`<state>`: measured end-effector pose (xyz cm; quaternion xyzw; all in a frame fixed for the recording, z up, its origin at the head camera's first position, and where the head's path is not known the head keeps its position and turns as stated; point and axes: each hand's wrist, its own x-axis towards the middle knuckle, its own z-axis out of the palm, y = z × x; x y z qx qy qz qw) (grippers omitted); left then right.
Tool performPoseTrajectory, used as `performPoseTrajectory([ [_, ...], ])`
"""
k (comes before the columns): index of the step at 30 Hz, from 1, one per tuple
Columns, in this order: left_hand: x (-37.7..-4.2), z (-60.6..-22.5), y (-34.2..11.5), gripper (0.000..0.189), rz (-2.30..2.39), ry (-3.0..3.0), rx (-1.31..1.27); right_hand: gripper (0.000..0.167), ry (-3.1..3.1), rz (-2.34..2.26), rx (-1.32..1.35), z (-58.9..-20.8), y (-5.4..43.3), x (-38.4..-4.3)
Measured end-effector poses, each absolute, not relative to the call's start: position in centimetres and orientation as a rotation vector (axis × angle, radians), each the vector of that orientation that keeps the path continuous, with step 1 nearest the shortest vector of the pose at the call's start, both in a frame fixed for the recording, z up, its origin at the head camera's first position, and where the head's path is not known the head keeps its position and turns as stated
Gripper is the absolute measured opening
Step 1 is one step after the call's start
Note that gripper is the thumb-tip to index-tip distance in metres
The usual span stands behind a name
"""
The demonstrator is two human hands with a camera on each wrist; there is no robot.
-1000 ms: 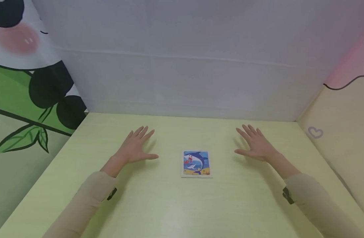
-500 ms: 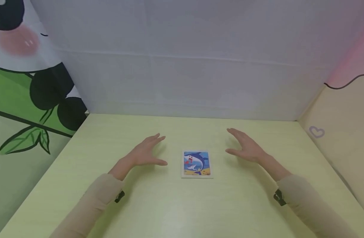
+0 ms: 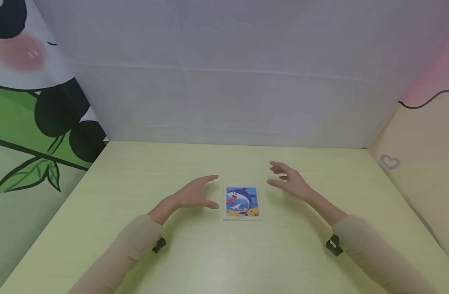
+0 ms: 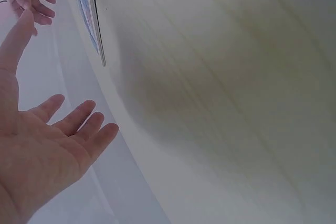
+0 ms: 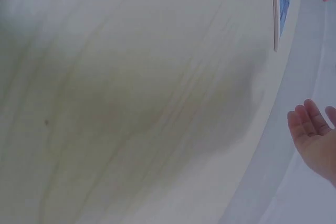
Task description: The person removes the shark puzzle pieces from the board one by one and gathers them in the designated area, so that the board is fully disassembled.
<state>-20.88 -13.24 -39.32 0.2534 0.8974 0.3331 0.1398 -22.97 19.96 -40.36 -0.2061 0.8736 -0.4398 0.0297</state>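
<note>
Far L, side wall [image 3: 15, 228] w/ big cartoon print [image 3: 60, 112], black, green & pink. Then beige L sleeve [image 3: 125, 247], dark strap [image 3: 159, 245] nr cuff. L hand [image 3: 189, 194] holds nothing: fingers nearly straight, thumb well apart, tips just beside L edge of pic board [image 3: 243, 202], not touching. Board lies flat, approx mid-table [image 3: 217, 253], btwn the hands; white border, blue sea scene w/ 1 lg & 1 sm sea animal above yellow sand. R hand [image 3: 292, 184], also holding nothing, is nr board's upper R corner but apart, fingers loosely bent, thumb away from them. Next, R sleeve [image 3: 371, 245], 2nd dark strap [image 3: 334, 245]; far R, cream/pink wall [image 3: 430, 196] w/ purple heart [image 3: 383, 159].
</note>
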Motion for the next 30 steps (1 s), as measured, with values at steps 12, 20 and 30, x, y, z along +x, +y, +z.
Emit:
performPoseTrajectory([
  [12, -20.4, -40.8, -10.7, 0.083, 0.865, 2.658, 0.731, 0.045, 2.631, -1.303, -0.632, -41.6, 18.0, -22.9],
  [20, -20.1, -41.2, -9.8, 0.076, 0.81, 2.732, 0.75, 0.042, 2.587, -1.286, -0.473, -42.0, 16.7, -23.3],
  [30, -20.4, -42.0, -9.5, 0.074, 0.73, 2.78, 0.784, 0.035, 2.66, -1.197, -0.406, -42.7, 15.6, -23.5],
])
